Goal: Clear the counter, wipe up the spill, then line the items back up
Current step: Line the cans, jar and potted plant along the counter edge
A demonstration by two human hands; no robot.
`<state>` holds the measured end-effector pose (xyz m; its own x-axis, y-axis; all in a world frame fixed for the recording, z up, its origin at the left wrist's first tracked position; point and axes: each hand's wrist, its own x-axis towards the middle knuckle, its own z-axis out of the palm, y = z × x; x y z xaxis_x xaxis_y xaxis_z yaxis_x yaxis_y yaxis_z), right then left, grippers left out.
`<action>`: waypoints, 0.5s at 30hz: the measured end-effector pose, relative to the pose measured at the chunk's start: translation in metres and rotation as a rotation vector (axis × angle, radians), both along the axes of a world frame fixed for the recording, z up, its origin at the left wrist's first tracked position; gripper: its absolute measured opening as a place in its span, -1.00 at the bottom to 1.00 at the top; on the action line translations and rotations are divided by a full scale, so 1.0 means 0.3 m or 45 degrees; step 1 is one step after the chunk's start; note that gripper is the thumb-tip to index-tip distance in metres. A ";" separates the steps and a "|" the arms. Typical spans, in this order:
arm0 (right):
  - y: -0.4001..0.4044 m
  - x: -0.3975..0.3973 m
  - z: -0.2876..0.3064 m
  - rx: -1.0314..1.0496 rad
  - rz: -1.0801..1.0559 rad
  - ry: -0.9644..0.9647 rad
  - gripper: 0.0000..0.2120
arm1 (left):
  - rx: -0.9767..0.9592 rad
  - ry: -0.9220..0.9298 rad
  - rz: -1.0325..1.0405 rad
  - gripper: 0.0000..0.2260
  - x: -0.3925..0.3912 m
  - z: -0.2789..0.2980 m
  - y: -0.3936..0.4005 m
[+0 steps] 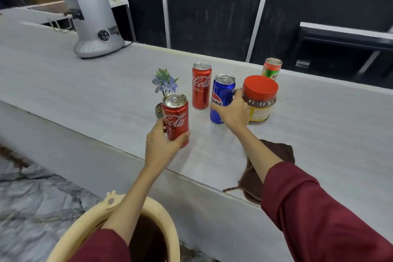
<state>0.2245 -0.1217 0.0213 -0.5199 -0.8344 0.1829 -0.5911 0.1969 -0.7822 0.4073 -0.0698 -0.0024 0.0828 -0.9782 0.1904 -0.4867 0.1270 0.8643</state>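
Observation:
My left hand [162, 144] grips a red Coca-Cola can [175, 116] near the counter's front edge. My right hand [234, 111] curls round a blue Pepsi can [223, 91] in the middle of the pale counter [85, 91]. A second, taller red Coca-Cola can [201, 85] stands just behind. A jar with a red lid [259, 97] stands right of the Pepsi can, touching my right hand. A green and red can [272, 68] is at the back edge. A small pot of blue flowers [164, 86] stands behind the held cola can. A brown cloth [265, 168] lies under my right forearm.
A grey coffee grinder [93, 17] stands at the counter's far left. A cream plastic basket [136, 229] sits low in front of the counter, under my left arm. Dark panels rise behind the counter, with a black shelf [344, 36] at the right.

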 end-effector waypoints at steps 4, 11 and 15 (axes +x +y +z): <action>0.070 0.003 -0.015 -0.103 0.068 0.011 -0.40 | 0.032 -0.009 -0.038 -0.40 -0.012 -0.001 0.023; 0.252 -0.161 0.019 -0.190 0.004 -0.037 -0.39 | -0.010 -0.066 -0.195 -0.38 -0.180 0.048 0.047; 0.347 -0.382 0.051 -0.175 -0.193 0.008 -0.42 | -0.086 -0.074 -0.385 -0.41 -0.376 0.098 0.053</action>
